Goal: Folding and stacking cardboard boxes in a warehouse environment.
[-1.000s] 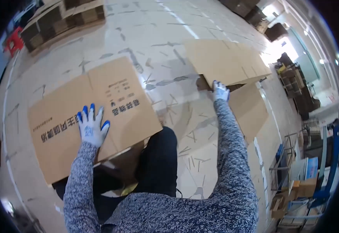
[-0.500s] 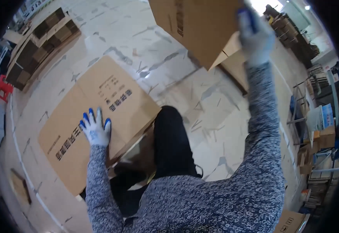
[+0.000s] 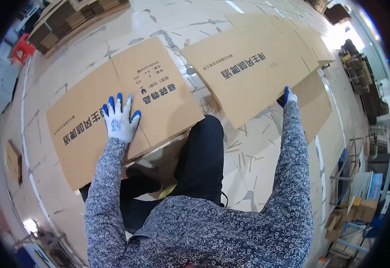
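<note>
A flattened brown cardboard box [image 3: 159,129] with dark print lies in front of me at the left, partly over my legs. My left hand [image 3: 121,123], in a white glove with blue fingertips, rests flat on it with fingers spread. Further right, a second flattened cardboard box [image 3: 244,94] is spread out, its flaps pointing away from me. My right hand [image 3: 289,96], gloved the same way, is closed on its near right edge; part of the fingers is hidden. Beneath that edge another brown cardboard sheet [image 3: 318,107] shows on the floor.
Thin cardboard strips [image 3: 248,161] litter the pale tiled floor. Stacked cardboard [image 3: 70,22] stands at the far left beside a red stool [image 3: 23,48]. More cardboard stacks [image 3: 360,80] line the far right. A metal rack [image 3: 349,174] and small boxes stand at the right.
The right-hand cardboard box, raised and tilted before, has come down and now lies nearly flat at the right. My right hand has lowered with it. My left hand stays on the left box.
</note>
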`<state>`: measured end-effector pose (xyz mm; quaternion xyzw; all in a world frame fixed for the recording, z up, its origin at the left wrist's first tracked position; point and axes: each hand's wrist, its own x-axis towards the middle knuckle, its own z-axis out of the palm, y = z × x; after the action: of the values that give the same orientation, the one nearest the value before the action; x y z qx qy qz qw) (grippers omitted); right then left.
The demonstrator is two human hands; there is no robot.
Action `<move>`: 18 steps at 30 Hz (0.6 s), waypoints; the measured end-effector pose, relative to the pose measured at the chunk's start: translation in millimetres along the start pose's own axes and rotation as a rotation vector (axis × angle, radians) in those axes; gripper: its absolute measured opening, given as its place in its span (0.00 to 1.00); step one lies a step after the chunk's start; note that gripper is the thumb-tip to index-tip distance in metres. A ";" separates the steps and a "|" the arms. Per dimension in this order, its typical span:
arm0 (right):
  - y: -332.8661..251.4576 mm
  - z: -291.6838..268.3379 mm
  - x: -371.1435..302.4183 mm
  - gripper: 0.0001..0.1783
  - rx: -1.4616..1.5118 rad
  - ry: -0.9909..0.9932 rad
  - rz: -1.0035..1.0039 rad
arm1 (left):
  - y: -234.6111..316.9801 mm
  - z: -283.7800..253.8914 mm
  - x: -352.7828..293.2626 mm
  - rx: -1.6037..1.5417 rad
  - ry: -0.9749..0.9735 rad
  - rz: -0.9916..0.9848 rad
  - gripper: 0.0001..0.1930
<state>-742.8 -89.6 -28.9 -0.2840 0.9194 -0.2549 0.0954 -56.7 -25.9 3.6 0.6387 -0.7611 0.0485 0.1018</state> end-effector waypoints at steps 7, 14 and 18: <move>-38.8 -36.8 -29.7 0.33 1.271 -0.494 0.222 | 0.1 3.6 -4.0 -0.021 0.001 -0.018 0.33; -44.9 -135.7 -29.1 0.29 1.362 -1.007 -0.154 | 1.8 11.3 -1.7 -0.059 0.027 -0.038 0.32; -91.6 -124.8 -163.2 0.27 1.386 -0.858 -0.102 | -1.1 -5.5 -7.0 -0.118 -0.023 -0.036 0.33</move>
<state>-605.4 -9.6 130.4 -0.2749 0.4224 -0.6387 0.5814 -53.9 -18.2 7.3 0.6458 -0.7521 -0.0057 0.1316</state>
